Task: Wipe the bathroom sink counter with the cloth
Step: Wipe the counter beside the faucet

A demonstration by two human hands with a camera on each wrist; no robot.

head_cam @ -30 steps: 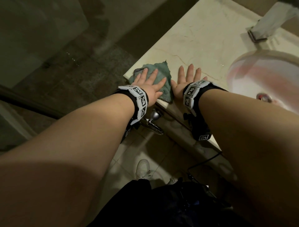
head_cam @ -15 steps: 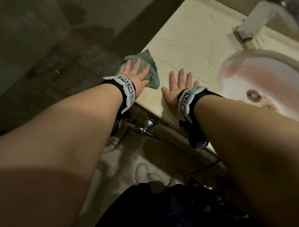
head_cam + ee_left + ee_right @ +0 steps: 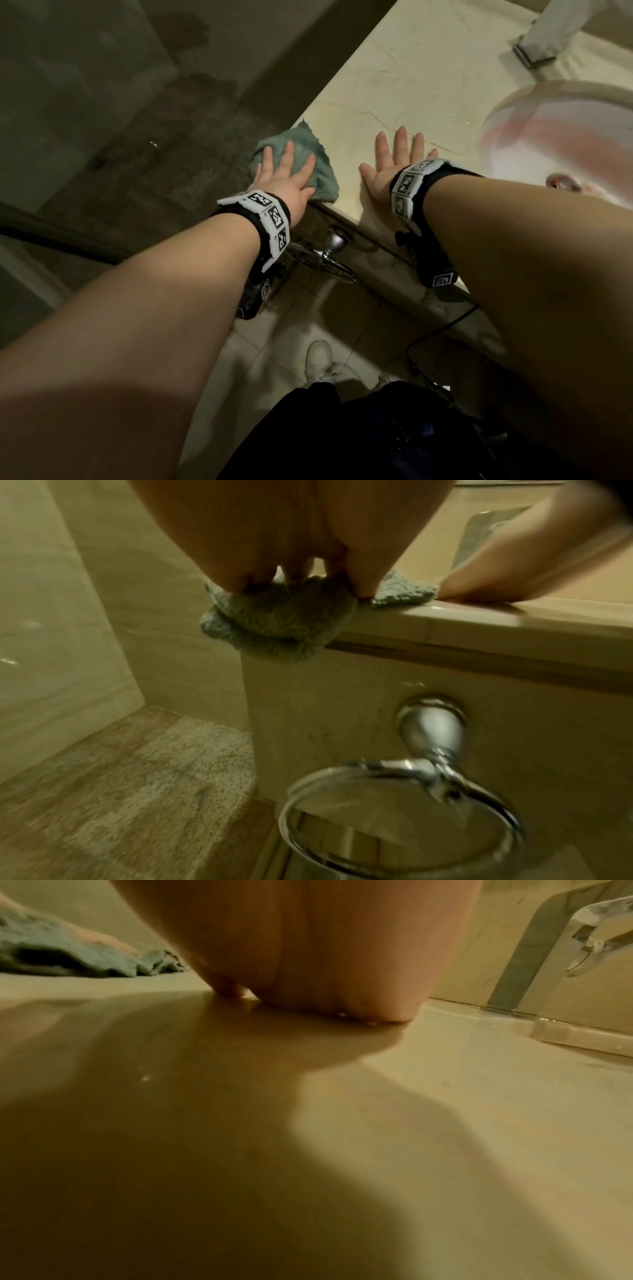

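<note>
A grey-green cloth point(image 3: 310, 154) lies at the front left corner of the beige marble counter point(image 3: 404, 78), partly hanging over the edge, as the cloth point(image 3: 274, 626) shows from below. My left hand point(image 3: 286, 174) presses flat on it with straight, spread fingers. My right hand point(image 3: 394, 161) lies flat on the bare counter point(image 3: 445, 1096) just right of the cloth point(image 3: 78, 955), fingers straight, palm down. The two hands are a short gap apart.
A round sink basin point(image 3: 565, 137) with a metal drain point(image 3: 561, 181) sits to the right. A faucet base point(image 3: 537, 51) stands at the back right. A chrome towel ring point(image 3: 404, 818) hangs on the cabinet front below the cloth. A dark floor lies left of the counter.
The left hand has slid the cloth leftward to the counter's corner, where it now overhangs the edge. The right hand has stayed flat on the counter.
</note>
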